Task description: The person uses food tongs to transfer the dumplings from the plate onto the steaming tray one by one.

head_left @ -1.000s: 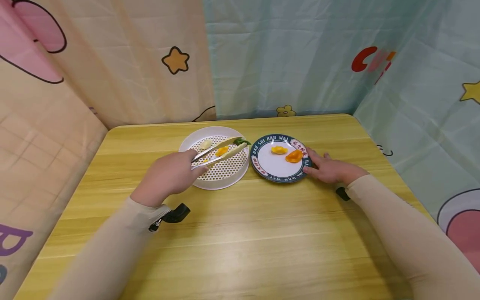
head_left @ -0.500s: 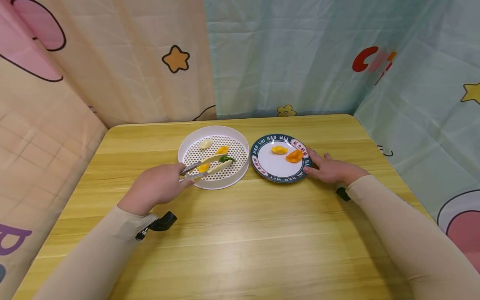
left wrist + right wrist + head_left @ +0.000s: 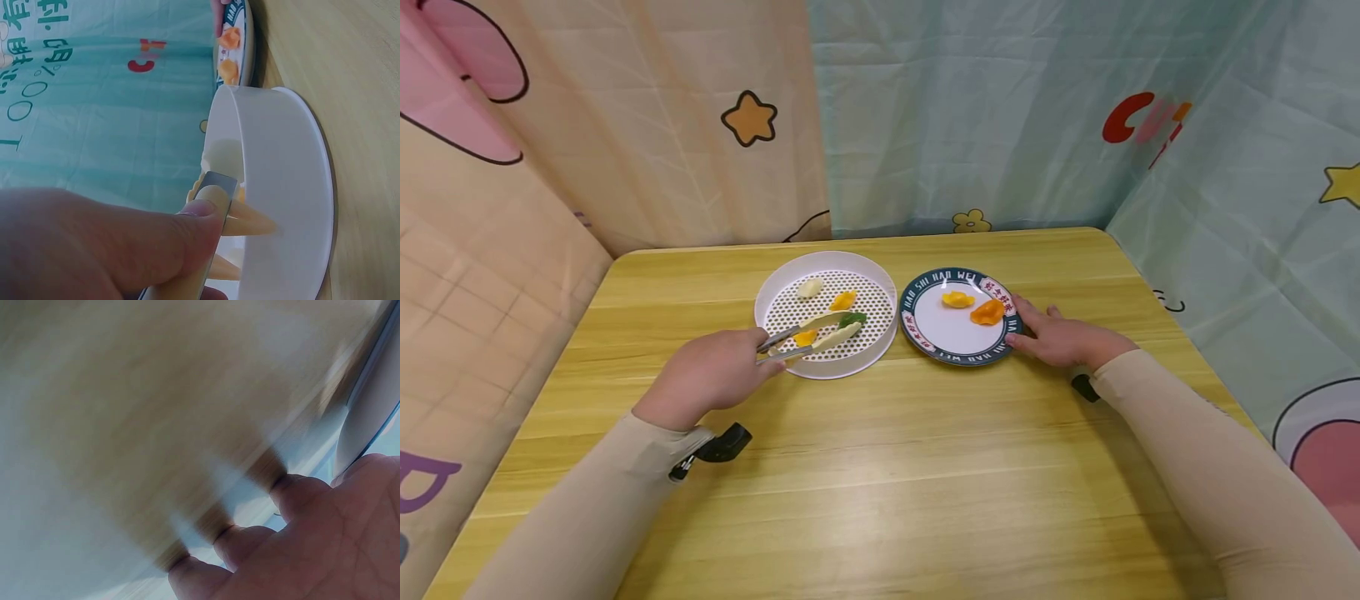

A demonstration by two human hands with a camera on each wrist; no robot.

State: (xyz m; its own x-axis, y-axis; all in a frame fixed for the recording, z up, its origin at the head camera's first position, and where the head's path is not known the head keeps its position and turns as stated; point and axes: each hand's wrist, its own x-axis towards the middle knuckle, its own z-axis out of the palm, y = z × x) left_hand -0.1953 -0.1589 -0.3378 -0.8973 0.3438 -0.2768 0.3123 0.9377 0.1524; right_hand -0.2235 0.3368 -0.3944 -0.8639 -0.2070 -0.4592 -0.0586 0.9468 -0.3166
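Reaches in from the lower left of the head view with the left arm, and from the lower right with the right arm. Grips with the left hand left of centre, back upward, pressing with the thumb at lower centre in the left wrist view. Rests the right hand right of centre, with fingers spaced apart.
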